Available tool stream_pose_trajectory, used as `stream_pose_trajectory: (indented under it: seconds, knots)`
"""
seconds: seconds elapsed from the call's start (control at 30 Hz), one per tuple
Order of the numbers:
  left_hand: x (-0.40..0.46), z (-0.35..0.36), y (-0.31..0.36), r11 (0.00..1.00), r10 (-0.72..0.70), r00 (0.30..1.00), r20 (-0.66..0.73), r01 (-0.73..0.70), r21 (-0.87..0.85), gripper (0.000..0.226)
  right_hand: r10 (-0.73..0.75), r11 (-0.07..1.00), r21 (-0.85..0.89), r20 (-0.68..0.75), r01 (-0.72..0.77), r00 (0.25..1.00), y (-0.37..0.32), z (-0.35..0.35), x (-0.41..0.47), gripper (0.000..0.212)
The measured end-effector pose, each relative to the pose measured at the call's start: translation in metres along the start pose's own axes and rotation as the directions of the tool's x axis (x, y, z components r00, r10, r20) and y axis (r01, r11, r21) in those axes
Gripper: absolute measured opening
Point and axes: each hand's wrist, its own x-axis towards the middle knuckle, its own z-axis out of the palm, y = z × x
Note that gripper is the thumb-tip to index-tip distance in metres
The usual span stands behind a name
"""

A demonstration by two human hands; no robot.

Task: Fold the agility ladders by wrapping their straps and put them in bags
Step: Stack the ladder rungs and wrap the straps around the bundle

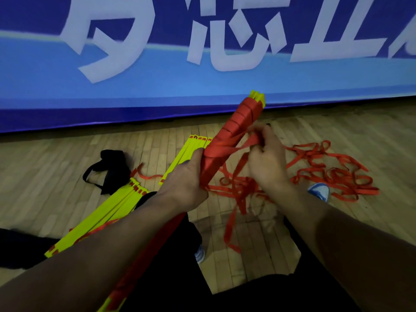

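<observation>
- Bundle [234, 136]: rungs stacked, mostly strap-wrapped, long axis running 7 to 1 o'clock, yellow tips at the 1 end.
- Left hand [184, 183] grip clamped round the bundle's middle, holding it tilted up off the floor.
- Right hand [267, 161] at 3 o'clock of the bundle, just beside it, pinching the strap [247, 143] taut; it's the nearer hand for the next turn.
- Slack strap [326, 174] piled on the floor at 4 o'clock, so the wrap looks unfinished.
- Bag [110, 170] at 9 o'clock, well apart.

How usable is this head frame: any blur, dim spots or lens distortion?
Head view: wide-angle bend curves the banner edge; forearms and lap dim in the foreground; right hand and the strap slightly motion-blurred; the wrapped ladder bundle and left hand read clearly.
</observation>
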Motion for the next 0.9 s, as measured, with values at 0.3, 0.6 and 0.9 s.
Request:
stream_pose_trajectory:
  seconds: [0.3, 0.6, 0.9]
  knots:
    - [0.0, -0.005, -0.011, 0.996, -0.084, 0.996, -0.031, 0.084, -0.018, 0.088, 0.451, 0.891, -0.423, 0.782, -0.165, 0.43, 0.004, -0.018, 0.001, 0.038]
    - [-0.002, -0.008, -0.001, 0.998, -0.054, 0.998, -0.02, 0.054, -0.016, 0.089, 0.225, 0.961, -0.026, 0.65, -0.274, 0.726, -0.003, 0.009, -0.009, 0.012]
    - [-0.002, -0.011, 0.002, 0.998, -0.059, 0.998, -0.018, 0.058, -0.024, 0.089, 0.306, 0.887, -0.009, 0.76, -0.462, 0.574, -0.005, 0.006, -0.014, 0.058]
